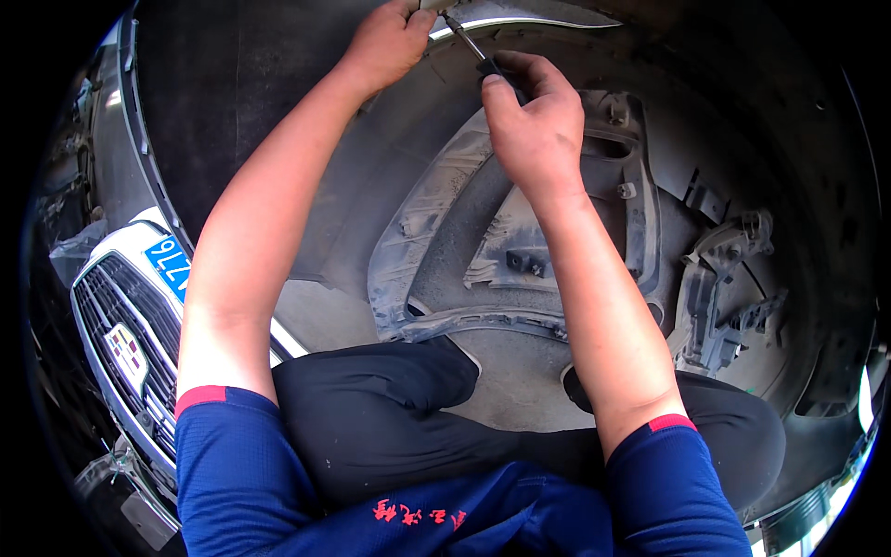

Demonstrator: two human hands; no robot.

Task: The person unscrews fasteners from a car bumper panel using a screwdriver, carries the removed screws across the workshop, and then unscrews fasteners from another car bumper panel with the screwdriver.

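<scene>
My right hand (pixel 538 116) is closed around the dark handle of a screwdriver (pixel 467 41), whose metal shaft points up and to the left. The screwdriver's tip meets the area by the fingers of my left hand (pixel 388 45), at the top edge of the view. Those left fingers are pinched at a small pale piece (pixel 434 5), too cut off by the frame to name. Close by runs the bright, curved edge of a panel (pixel 529 20). Both arms are stretched forward and raised.
Below my hands lies a large dusty plastic liner (pixel 436 269) on the floor. A dirty bracket-like part (pixel 710 278) is to its right. At the left stands a car's front bumper with a grille (pixel 139 325) and blue plate (pixel 169 263). My bent legs (pixel 371 418) are beneath my arms.
</scene>
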